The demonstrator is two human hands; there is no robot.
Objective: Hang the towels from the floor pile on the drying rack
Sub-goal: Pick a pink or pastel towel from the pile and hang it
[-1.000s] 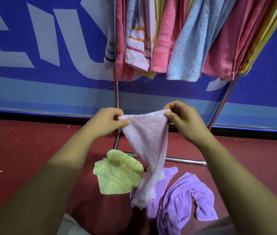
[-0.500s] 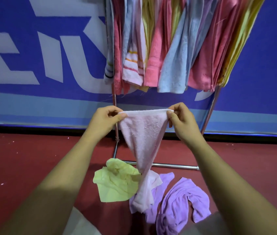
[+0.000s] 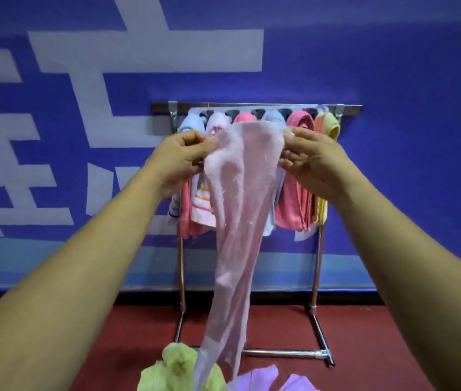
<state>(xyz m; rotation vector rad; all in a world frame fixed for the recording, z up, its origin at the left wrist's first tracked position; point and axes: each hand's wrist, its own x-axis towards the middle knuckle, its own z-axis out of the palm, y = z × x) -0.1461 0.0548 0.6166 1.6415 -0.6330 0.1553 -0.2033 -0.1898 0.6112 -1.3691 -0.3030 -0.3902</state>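
Head view: pink towel [image 3: 240, 210] stretched wide!
Left hand [image 3: 180, 158]: pinches ten o'clock corner.
Right hand [image 3: 312, 162]: pinches two o'clock corner.
Drying rack [image 3: 254, 106]: twelve o'clock, behind.

Towel [image 3: 237, 210] in frt of rack [image 3: 318, 263], floor pile [image 3: 178, 369] below.

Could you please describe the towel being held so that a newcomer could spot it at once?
Find the metal drying rack against the blue wall. In front of it, the left hand and right hand pinch the top corners of a pale pink towel. Unlike the towels draped on the rack, it hangs free and long.
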